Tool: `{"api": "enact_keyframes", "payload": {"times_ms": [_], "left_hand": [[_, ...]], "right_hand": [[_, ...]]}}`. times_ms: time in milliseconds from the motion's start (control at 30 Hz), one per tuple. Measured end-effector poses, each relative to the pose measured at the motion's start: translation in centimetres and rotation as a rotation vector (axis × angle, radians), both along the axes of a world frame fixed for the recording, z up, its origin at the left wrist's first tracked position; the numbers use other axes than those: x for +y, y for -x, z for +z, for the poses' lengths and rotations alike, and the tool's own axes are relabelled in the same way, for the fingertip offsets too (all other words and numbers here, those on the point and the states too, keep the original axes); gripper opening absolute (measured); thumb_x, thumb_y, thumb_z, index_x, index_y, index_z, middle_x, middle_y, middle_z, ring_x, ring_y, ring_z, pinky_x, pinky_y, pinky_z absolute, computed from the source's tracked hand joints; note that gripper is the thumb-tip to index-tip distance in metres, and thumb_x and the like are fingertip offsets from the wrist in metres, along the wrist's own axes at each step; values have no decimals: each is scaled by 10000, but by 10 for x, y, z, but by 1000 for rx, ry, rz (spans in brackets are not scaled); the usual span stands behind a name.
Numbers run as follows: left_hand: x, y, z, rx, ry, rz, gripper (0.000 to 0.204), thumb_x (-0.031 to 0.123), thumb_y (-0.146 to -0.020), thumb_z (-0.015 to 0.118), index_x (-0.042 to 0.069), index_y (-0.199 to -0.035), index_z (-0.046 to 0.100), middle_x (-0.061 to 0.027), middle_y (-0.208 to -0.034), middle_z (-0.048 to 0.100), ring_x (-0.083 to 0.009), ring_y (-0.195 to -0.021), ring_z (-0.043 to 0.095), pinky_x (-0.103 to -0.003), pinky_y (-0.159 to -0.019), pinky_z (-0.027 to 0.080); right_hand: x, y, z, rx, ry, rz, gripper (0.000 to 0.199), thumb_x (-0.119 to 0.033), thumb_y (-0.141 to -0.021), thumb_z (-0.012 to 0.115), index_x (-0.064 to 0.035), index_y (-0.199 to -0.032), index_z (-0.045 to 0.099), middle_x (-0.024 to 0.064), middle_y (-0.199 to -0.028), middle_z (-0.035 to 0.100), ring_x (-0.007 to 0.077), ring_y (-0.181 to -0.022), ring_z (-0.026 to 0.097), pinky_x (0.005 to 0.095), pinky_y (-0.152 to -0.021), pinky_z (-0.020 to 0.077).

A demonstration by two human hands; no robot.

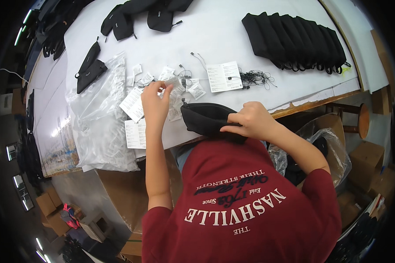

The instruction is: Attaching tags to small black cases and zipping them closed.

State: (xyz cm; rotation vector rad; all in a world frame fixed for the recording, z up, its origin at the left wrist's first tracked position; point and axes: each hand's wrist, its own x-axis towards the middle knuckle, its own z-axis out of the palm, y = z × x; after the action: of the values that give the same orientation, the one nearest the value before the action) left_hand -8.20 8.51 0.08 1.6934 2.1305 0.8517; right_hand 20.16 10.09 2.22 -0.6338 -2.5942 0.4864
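My right hand grips the edge of a black zip pouch at the table's front edge, and the pouch's mouth gapes. My left hand is to its left, thumb and fingers pinched on a small clear-and-white sachet. Several more printed sachets lie scattered around that hand. Under and beside the left wrist are printed white cards. Farther right, another printed card lies next to a tangle of thin black cords.
A large clear plastic bag of sachets spreads over the table's left front. Black pouches lie in an overlapping row at the far right, with others at the back and left. A plastic-lined box and wooden stool stand right.
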Motion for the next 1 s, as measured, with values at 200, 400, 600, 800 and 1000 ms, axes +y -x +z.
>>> {"api": "enact_keyframes", "payload": {"times_ms": [200, 400, 600, 800, 1000], "left_hand": [[-30, -47, 79, 49, -115, -431, 153, 165, -826, 681, 33, -902, 667, -70, -1032, 614, -268, -1050, 514, -385, -940, 354], [-47, -43, 51, -219, -357, -5, 492, 207, -784, 742, 64, -1213, 548, -130, -1339, 421, -284, -1226, 409, -411, -1039, 298], [-75, -74, 1, -1730, -305, -53, 691, 159, -794, 738, 38, -1358, 358, -94, -1295, 448, -237, -1225, 437, -363, -1043, 350], [-72, -85, 25, -1736, -291, 261, 522, 70, -807, 688, 73, -1276, 461, -72, -1157, 559, -236, -1095, 551, -391, -978, 448], [-65, -90, 32, -1758, -323, 346, 437, 21, -817, 656, 74, -1227, 514, -72, -1137, 583, -232, -1071, 568, -382, -940, 478]], "right_hand": [[20, 6, 24, -26, -114, 88, 368, -361, -776, 725, -123, -600, 505, 24, -459, 477, 215, -418, 466, 316, -465, 369], [27, 14, 43, 29, -188, 95, 343, -334, -763, 743, -120, -606, 526, 11, -464, 481, 199, -420, 472, 308, -462, 369], [21, 36, 52, 285, -163, 22, 240, -268, -690, 816, -110, -662, 638, -11, -504, 521, 161, -420, 475, 274, -463, 358], [4, 50, 50, 603, -60, -53, 174, -200, -803, 745, -75, -724, 653, -22, -522, 522, 98, -417, 406, 242, -459, 323], [-14, 55, 30, 1120, 1119, -452, 354, -283, -996, 488, -51, -741, 569, -91, -505, 330, 2, -453, 225, 217, -432, 178]]}}
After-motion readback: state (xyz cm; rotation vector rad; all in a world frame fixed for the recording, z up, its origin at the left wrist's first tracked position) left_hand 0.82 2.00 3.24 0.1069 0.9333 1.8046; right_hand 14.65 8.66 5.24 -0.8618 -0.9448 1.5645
